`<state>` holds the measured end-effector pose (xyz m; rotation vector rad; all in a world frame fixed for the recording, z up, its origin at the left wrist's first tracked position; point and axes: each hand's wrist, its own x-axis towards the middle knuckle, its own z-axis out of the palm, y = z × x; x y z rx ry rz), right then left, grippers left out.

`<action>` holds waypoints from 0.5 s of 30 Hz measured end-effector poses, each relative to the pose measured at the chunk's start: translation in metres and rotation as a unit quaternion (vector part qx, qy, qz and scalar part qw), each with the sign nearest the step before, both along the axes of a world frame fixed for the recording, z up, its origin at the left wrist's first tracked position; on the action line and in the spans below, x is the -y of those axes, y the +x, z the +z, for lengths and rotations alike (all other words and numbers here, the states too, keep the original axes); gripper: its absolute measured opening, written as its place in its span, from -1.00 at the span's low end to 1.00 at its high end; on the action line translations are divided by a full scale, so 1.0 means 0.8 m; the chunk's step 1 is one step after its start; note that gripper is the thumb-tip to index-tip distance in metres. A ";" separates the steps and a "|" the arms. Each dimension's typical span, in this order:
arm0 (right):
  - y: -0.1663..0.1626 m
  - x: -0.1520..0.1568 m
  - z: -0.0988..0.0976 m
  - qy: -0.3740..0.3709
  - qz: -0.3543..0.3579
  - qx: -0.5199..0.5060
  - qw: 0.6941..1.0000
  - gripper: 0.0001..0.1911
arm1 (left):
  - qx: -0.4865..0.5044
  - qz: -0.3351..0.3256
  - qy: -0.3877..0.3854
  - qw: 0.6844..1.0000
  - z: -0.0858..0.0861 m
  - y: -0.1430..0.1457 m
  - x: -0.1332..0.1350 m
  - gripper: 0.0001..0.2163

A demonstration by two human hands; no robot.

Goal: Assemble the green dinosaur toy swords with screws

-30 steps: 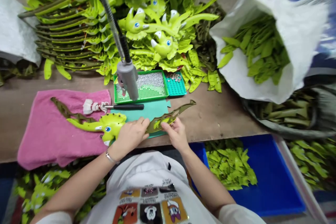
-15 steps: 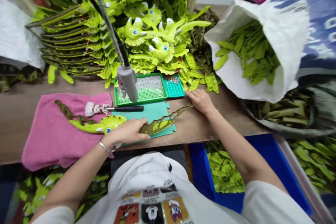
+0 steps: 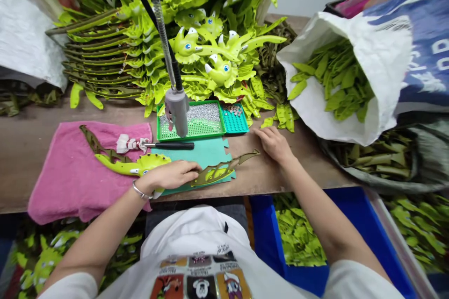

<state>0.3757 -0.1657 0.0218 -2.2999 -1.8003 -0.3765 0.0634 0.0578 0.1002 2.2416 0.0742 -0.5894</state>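
Note:
A lime-green plastic dinosaur (image 3: 121, 165) with a horned head and blue eye lies across the pink towel and the teal mat (image 3: 206, 148). Over its front end is my left hand (image 3: 177, 174), fingers curled on the joined olive-brown strip (image 3: 242, 158) with spotted green inserts. Part of the head is hidden under that hand. My right hand (image 3: 277, 145) rests on the table just right of the small teal tray (image 3: 245, 125). Its fingers are bent together with the tips low; anything between them is too small to make out. A black-handled screwdriver-like tool (image 3: 175, 146) lies behind my left hand.
A green tray (image 3: 168, 134) holds small silvery pieces. Above it hangs a grey tool head (image 3: 177, 112) on a spring cable. Stacked green dinosaurs (image 3: 189, 46) rise behind. On the right stands a white sack (image 3: 389, 56) of green parts; a blue bin (image 3: 268, 229) is below the edge.
My right hand has shifted slightly right, away from the teal tray and the strip's tip. My left hand stays on the dinosaur, its fingers a little more curled. The camera view has shifted slightly.

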 end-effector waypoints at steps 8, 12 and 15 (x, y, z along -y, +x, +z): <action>-0.094 0.002 0.105 0.423 -0.100 -0.310 0.846 -0.83 | -0.033 0.003 -0.032 0.999 -0.002 0.012 -0.001 -0.73; -0.164 -0.014 0.113 0.251 -0.041 -0.541 0.802 -0.78 | -0.051 0.042 -0.092 0.994 -0.010 0.015 -0.003 -0.66; -0.202 -0.023 0.086 0.153 0.004 -0.526 0.837 -0.83 | -0.062 0.079 -0.132 0.986 -0.013 0.014 -0.002 -0.47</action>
